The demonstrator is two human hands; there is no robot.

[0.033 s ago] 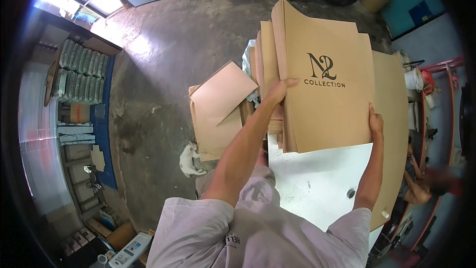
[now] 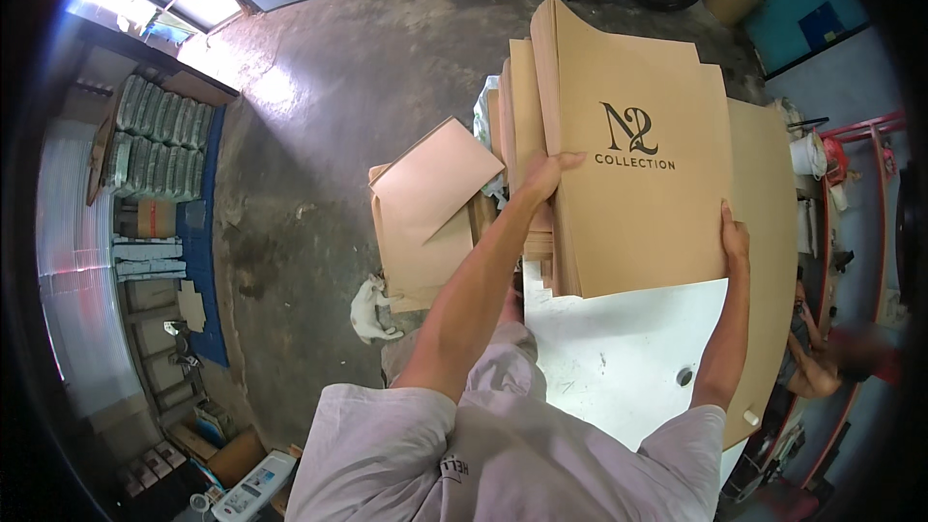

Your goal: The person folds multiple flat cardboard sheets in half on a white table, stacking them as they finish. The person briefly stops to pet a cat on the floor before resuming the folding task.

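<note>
Overhead, tan printed carton sheet (image 2: 638, 145) between both hands

A big flat brown cardboard sheet (image 2: 638, 174) with dark printed letters near its middle lies on top of a thick pile of brown sheets (image 2: 527, 135). The left hand (image 2: 543, 177) has its fingers curled over the sheet's left edge, and the right hand (image 2: 735, 237) presses flat on its right edge near the bottom corner. The sheet stretches wide between the two hands, and its top end reaches far past the fingertips.
</note>
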